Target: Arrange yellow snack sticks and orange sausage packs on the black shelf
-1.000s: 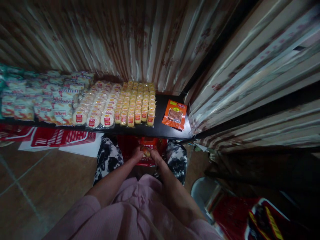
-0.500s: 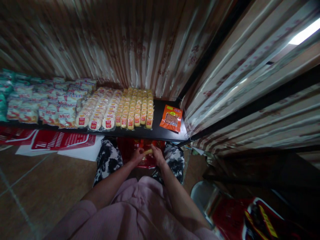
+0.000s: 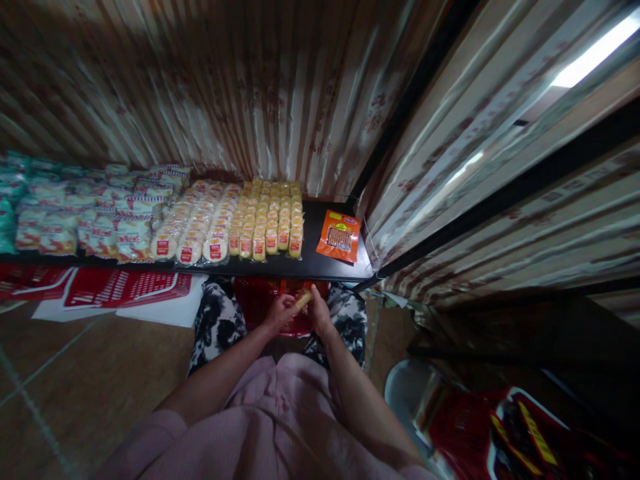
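Note:
Between my knees, my left hand and my right hand are both closed on a small yellow wrapped snack cake, which tilts up to the right. It resembles the yellow wrapped cakes lined up on the black shelf just beyond. Below my hands is a red basket; its contents are dark and hard to make out. To the right on the shelf lies an orange snack packet.
Left along the shelf sit round white wrapped cakes, white bags and green bags. Red baskets lie underneath at left. A red bag stands low at right. Pleated curtains and dark bars close in behind.
The yellow snack cake has turned from nearly level to tilted, its right end higher. My hands have shifted slightly with it, and the view has moved a little.

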